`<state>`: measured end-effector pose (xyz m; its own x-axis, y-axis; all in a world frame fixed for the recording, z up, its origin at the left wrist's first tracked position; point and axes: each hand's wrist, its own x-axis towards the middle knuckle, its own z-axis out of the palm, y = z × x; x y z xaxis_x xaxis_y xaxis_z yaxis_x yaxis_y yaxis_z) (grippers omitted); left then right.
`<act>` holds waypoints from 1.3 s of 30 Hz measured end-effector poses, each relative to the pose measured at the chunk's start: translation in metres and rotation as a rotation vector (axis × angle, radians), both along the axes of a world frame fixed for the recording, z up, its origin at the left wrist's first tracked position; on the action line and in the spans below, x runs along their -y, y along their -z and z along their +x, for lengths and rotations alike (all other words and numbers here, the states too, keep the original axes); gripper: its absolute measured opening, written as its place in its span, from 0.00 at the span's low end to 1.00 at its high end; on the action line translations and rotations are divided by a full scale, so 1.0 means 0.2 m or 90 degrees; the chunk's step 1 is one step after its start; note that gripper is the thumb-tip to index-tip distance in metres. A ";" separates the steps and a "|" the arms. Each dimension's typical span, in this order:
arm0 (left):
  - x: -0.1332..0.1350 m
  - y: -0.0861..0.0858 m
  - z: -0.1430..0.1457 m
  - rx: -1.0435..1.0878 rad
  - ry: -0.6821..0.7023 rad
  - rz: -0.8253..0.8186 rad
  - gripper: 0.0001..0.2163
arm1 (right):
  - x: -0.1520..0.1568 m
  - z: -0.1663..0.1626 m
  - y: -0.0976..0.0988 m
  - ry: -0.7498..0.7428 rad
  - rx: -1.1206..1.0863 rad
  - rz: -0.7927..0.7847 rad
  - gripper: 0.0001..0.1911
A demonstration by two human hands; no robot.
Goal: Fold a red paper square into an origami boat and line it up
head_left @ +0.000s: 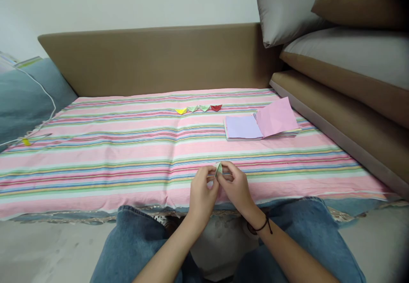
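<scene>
A small pale green piece of folded paper (218,169) is pinched between both hands, just above the near part of the striped cloth. My left hand (203,185) grips it from the left with thumb and fingers closed. From the right, my right hand (235,185) pinches the same paper; a dark cord bracelet circles that wrist. Fingers cover part of the paper. Beyond the hands lies a row of small folded paper boats: a yellow boat (181,111), two pale green boats (203,108) and a dark red boat (216,108).
A pad of coloured paper (244,127) lies spread at right, lilac and pink sheets uppermost. Striped cloth (128,151) covers the surface. Cushions (351,57) are stacked on the right. A brown backboard (159,61) stands behind. A white cable (41,88) and yellow scrap (26,141) are at left.
</scene>
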<state>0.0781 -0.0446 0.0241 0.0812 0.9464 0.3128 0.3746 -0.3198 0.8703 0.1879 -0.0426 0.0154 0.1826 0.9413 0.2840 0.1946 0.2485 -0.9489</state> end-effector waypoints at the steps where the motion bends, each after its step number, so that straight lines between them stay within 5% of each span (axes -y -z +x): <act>1: 0.00 0.00 0.00 -0.018 0.000 0.013 0.08 | -0.01 0.00 0.01 0.002 -0.003 -0.012 0.07; 7: -0.02 0.01 0.02 -0.126 -0.037 0.092 0.10 | -0.03 -0.01 0.02 0.023 0.056 -0.014 0.09; 14: -0.08 0.02 0.03 -0.079 -0.060 0.084 0.07 | -0.05 -0.02 -0.02 0.045 0.058 0.051 0.09; 23: -0.11 -0.07 0.06 -0.093 -0.067 0.206 0.13 | -0.09 -0.02 -0.08 0.056 -0.006 0.078 0.14; 33: -0.18 -0.16 -0.01 0.163 0.050 0.018 0.13 | -0.12 0.06 -0.12 0.003 -0.017 0.113 0.15; 39: -0.13 -0.13 0.03 0.130 0.020 0.011 0.16 | -0.10 0.04 -0.12 0.057 0.027 0.142 0.13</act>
<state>0.0845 -0.0178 0.0505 0.0433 0.9385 0.3425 0.1799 -0.3445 0.9214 0.1963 -0.0217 0.0399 0.2459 0.8353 0.4917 0.2633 0.4306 -0.8633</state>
